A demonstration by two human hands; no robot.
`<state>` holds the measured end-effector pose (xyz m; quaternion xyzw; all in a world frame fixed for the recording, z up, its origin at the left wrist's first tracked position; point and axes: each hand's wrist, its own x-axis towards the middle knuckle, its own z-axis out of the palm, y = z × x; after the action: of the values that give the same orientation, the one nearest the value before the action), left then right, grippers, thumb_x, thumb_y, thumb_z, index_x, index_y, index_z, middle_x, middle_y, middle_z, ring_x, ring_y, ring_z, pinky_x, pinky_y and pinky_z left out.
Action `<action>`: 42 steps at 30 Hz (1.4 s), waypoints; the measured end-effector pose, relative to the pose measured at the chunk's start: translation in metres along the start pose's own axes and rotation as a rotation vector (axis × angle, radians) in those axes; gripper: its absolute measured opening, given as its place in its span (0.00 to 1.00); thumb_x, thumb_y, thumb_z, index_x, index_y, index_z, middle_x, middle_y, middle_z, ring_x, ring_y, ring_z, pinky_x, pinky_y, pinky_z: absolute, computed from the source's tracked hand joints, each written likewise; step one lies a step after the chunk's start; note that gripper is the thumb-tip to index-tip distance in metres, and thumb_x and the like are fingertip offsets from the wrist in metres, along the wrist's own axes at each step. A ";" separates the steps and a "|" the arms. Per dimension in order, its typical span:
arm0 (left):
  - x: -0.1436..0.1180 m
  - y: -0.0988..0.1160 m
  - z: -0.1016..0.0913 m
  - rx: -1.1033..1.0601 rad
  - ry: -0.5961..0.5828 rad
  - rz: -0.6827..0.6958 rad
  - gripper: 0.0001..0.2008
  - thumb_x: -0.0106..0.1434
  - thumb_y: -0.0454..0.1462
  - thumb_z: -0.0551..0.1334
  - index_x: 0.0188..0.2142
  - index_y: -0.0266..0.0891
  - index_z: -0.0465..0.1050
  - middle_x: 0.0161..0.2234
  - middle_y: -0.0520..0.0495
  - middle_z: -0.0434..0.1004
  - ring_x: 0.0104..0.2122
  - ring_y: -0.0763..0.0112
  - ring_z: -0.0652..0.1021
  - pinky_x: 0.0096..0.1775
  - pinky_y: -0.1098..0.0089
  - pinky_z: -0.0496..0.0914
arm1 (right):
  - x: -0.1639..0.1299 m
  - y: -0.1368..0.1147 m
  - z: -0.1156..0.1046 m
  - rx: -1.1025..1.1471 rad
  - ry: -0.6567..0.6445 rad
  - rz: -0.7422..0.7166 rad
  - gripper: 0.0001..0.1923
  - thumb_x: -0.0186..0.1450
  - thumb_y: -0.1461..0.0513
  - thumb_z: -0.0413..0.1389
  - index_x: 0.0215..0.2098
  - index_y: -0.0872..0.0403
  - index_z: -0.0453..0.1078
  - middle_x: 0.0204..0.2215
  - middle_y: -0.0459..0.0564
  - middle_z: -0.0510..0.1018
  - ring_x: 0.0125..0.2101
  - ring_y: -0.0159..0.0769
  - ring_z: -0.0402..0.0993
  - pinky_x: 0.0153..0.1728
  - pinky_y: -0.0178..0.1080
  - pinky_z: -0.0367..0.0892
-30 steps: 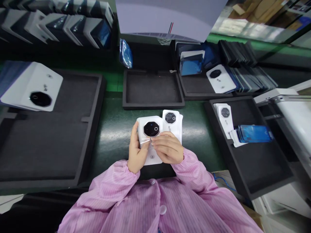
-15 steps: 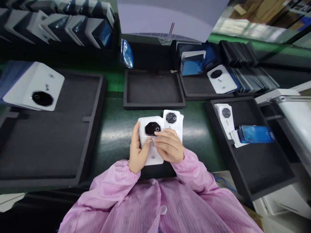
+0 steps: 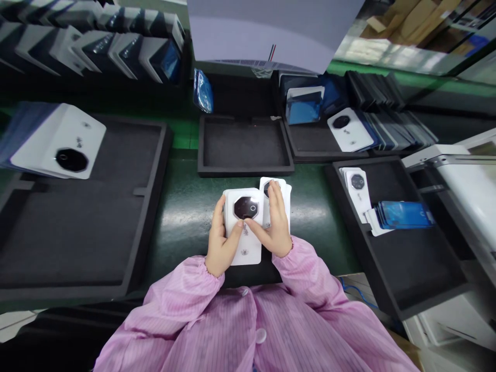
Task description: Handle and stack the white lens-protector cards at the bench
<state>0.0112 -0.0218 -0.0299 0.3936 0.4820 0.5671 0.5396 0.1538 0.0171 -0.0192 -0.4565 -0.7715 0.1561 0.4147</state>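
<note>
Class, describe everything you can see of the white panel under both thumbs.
The white panel is a flat, rounded rectangle, apparently plastic. Its far part bears a glossy black octagon with a pale ring; small dark marks sit nearer. It faces up over the green table. The left grip clasps its left side, thumb across it; the right grip seemingly touches it by thumb alone.

On my feed, my R hand (image 3: 276,227), prev. bunched w/ fingertips at the held white phone back cover (image 3: 253,242), has opened out: fingers now straight, pointing up, in front of the adj. white back cover (image 3: 266,213) & part-hiding its camera ring (image 3: 266,190). R thumb now sits tip-to-tip, approx., w/ thumb of L hand (image 3: 219,248). Logo (image 3: 245,231) under the black camera window (image 3: 245,206), prev. covered, now shows. Cam aim shifted slightly; barcoded panel (image 3: 271,31) sits lower.
</note>
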 end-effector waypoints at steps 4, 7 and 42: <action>0.002 0.000 0.000 -0.050 -0.024 -0.043 0.35 0.62 0.41 0.62 0.64 0.51 0.48 0.57 0.41 0.68 0.53 0.58 0.74 0.52 0.56 0.71 | 0.005 0.009 -0.010 0.130 0.014 0.129 0.28 0.62 0.59 0.60 0.59 0.49 0.59 0.62 0.58 0.61 0.63 0.52 0.55 0.61 0.59 0.56; 0.003 -0.001 0.001 -0.089 -0.023 -0.060 0.35 0.62 0.41 0.63 0.64 0.50 0.49 0.57 0.41 0.67 0.54 0.58 0.73 0.53 0.57 0.70 | 0.008 0.017 -0.019 0.354 0.137 0.256 0.23 0.61 0.60 0.60 0.54 0.49 0.63 0.47 0.54 0.75 0.47 0.42 0.75 0.50 0.50 0.70; -0.001 -0.014 -0.002 0.412 0.068 0.288 0.29 0.64 0.37 0.58 0.64 0.45 0.54 0.62 0.41 0.62 0.61 0.57 0.65 0.60 0.57 0.62 | 0.027 -0.009 -0.011 0.205 0.022 0.274 0.05 0.59 0.61 0.61 0.30 0.52 0.69 0.47 0.52 0.71 0.49 0.43 0.70 0.50 0.50 0.68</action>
<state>0.0122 -0.0242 -0.0436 0.5403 0.5443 0.5409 0.3452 0.1511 0.0327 0.0067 -0.5145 -0.6775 0.2840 0.4424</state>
